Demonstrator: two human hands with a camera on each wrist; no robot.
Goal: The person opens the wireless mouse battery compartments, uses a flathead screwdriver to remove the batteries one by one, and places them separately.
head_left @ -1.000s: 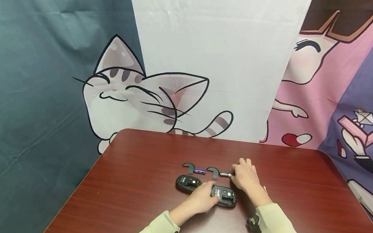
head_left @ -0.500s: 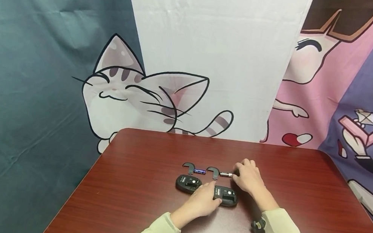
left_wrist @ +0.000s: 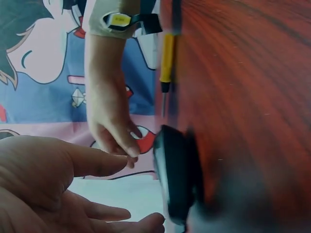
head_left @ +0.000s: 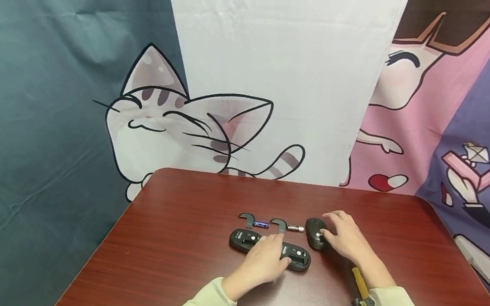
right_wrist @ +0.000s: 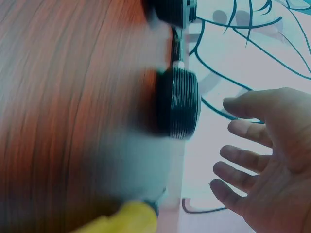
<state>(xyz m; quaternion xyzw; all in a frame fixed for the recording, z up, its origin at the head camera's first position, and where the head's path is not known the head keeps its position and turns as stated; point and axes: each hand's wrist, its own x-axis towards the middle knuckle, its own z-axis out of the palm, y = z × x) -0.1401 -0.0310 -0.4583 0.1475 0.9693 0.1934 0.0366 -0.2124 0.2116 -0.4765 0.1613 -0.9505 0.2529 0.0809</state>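
Right hand (head_left: 345, 236) beside this rounded, ribbed black mouse (head_left: 315, 232), fingers spread! Left hand (head_left: 262, 259) over two upturned mice (head_left: 299, 257), fingers loosely apart

Table (head_left: 162, 254): wood-grained, smooth, glossy towards the near edge of the surface. Upright mouse (head_left: 315, 234), towards the right edge: dark plastic, one face finely ribbed. Screwdriver (head_left: 360, 283), towards the near right corner: smooth yellow plastic-looking handle, metal shaft. Backdrop (head_left: 282, 52), behind the far edge: creased matt cloth.
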